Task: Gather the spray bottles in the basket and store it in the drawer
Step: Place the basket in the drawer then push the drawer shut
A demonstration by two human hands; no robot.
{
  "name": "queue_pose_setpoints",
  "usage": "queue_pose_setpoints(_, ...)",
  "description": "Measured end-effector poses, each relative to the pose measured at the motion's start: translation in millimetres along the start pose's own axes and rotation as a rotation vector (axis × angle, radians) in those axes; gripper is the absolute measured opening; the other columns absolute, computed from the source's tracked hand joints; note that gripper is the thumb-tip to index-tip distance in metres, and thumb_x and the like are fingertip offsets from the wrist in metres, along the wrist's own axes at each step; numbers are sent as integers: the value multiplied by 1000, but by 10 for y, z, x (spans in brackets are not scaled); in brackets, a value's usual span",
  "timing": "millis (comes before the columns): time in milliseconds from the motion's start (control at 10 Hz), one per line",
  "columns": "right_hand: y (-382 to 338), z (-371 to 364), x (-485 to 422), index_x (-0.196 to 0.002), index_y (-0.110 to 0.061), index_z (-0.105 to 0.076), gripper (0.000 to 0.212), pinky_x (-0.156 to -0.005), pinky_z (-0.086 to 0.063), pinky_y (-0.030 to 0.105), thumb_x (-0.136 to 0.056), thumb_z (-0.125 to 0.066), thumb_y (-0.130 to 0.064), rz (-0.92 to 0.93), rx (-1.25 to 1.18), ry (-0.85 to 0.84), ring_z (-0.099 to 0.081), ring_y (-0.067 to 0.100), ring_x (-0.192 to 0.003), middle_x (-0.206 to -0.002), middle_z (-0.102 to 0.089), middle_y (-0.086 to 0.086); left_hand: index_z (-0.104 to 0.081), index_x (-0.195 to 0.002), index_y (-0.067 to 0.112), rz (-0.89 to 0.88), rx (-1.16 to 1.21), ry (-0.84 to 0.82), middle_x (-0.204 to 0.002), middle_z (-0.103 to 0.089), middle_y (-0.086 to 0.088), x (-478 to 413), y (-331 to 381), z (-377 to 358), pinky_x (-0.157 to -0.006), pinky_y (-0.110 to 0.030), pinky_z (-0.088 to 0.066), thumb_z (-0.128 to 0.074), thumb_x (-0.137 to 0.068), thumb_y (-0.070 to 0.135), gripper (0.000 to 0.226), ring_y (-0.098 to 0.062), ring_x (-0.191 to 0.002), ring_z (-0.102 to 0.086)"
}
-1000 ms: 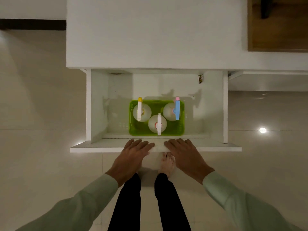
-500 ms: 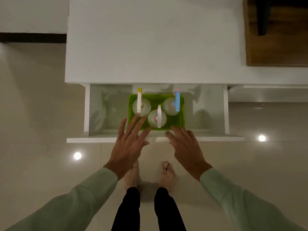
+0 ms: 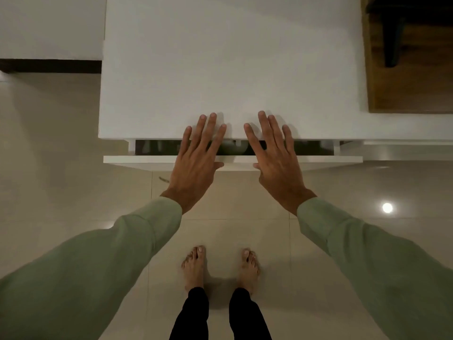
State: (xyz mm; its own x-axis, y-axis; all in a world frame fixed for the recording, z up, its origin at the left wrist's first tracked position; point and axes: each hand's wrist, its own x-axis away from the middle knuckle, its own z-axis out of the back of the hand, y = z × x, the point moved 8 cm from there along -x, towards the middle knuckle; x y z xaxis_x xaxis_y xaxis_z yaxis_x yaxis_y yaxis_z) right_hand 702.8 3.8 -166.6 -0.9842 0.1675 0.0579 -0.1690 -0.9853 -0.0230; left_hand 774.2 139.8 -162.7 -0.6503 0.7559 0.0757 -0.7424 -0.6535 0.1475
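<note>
The drawer (image 3: pixel 147 160) stands open by only a dark slit under the white cabinet top (image 3: pixel 230 69), its front panel running left to right directly beneath both hands, each about equally near. Left hand (image 3: pixel 196 158) and right hand (image 3: pixel 274 158) are spread flat, holding nothing, palms over the panel; whether they touch it I cannot tell. The basket of spray bottles (image 3: pixel 231 147) shows only dimly in the gap.

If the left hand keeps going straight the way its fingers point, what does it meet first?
Nothing solid, as far as I can tell: the left hand points over the bare white cabinet top, fingers already above it. Height over the surface is unclear, so it may graze the top.
</note>
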Motion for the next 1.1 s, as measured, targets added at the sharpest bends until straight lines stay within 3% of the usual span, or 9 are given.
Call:
queue_pose_setpoints(100,39,-35,-136,-160,-17,-16,96,-123,-21,56,-82,-66,10,2,16,4,-16,38,-154,-167,-16,20,-19,-156,15,18,22,46,-165,-13,-14,-117,-92,42,-122,-50,-18,-56,-97,26,70,-32,-153,-9)
queue_pose_setpoints(200,50,-6,-250,-149,-15,-37,82,-109,-36,54,-78,-70,8,3,52,44,-41,38,-139,-154,-41,20,-38,-147,18,26,18,96,-159,-32,-12,-204,-151,95,-116,-46,-28,-60,-94,18,57,-31,-147,-29)
queue_pose_setpoints(300,42,53,-341,-135,-15,-48,71,-94,-40,49,-71,-67,10,1,72,105,-49,35,-120,-138,-53,18,-47,-136,20,46,3,103,-148,-43,-9,-309,-181,107,-106,-46,-34,-65,-88,16,51,-31,-135,-40)
queue_pose_setpoints(500,35,155,-382,-123,-18,-51,64,-82,-38,44,-68,-58,14,-17,49,143,-49,30,-105,-124,-56,12,-49,-128,23,81,-46,124,-143,-45,-6,-375,-148,125,-99,-45,-35,-67,-81,9,53,-30,-128,-42)
queue_pose_setpoints(600,20,222,-395,-123,-18,-54,60,-84,-39,44,-71,-60,10,-43,12,98,-51,31,-108,-125,-56,11,-48,-128,22,126,-32,85,-144,-44,-7,-357,-103,162,-100,-44,-35,-67,-76,2,59,-31,-130,-42)
queue_pose_setpoints(800,-8,404,-231,-144,-14,-44,61,-109,-38,47,-87,-65,-12,-60,-117,-125,-37,33,-141,-156,-37,15,-36,-144,14,115,33,-74,-156,-30,-12,-246,-1,387,-110,-47,-34,-64,-89,19,62,-31,-143,-30)
queue_pose_setpoints(900,19,897,-116,-149,-13,-38,64,-112,-37,44,-90,-64,-18,-75,-133,-129,-32,31,-145,-162,-29,14,-29,-150,14,157,79,-87,-160,-26,-11,-156,17,852,-114,-47,-30,-59,-93,22,65,-31,-147,-27)
queue_pose_setpoints(1100,60,2780,-101,-151,-13,-38,62,-115,-34,47,-94,-62,-20,-60,-140,90,-30,32,-148,-164,-26,14,-32,-150,12,135,133,118,-160,-28,-14,-96,179,2656,-116,-49,-28,-58,-95,24,62,-34,-146,-29)
